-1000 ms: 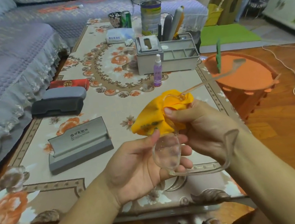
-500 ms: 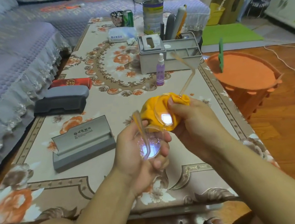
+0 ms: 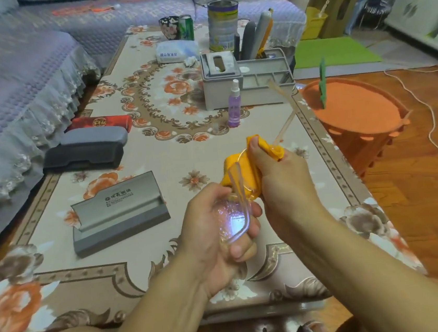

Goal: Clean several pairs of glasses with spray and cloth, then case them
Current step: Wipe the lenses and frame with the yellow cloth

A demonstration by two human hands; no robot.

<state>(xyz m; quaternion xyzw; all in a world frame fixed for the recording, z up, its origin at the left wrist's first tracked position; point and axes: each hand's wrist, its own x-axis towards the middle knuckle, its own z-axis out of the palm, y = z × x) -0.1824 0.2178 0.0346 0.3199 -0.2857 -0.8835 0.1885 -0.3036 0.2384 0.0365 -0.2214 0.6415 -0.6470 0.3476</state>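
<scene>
My left hand [image 3: 214, 229] grips one lens of the clear-framed glasses [image 3: 233, 218] above the table's front edge. My right hand [image 3: 282, 177] pinches the yellow cloth [image 3: 243, 171] around the other lens, thumb on top. One temple arm sticks up and away toward the grey organiser; the other crosses the cloth. The purple spray bottle [image 3: 233, 105] stands upright on the table beyond my hands. An open grey glasses case [image 3: 119, 214] lies to the left. Further left lie a closed black case [image 3: 83, 156], a grey case [image 3: 94, 136] and a red case [image 3: 101, 123].
The floral table [image 3: 156, 151] carries a grey tissue box and organiser [image 3: 246, 83], a tin [image 3: 223, 26], a can and a tissue pack at the far end. An orange basket [image 3: 356, 112] stands off the right edge. A sofa [image 3: 11, 80] borders the left side.
The glasses have turned in my hands: the far temple arm swung from pointing right to pointing up and away. My right hand has rubbed the cloth along the lens.
</scene>
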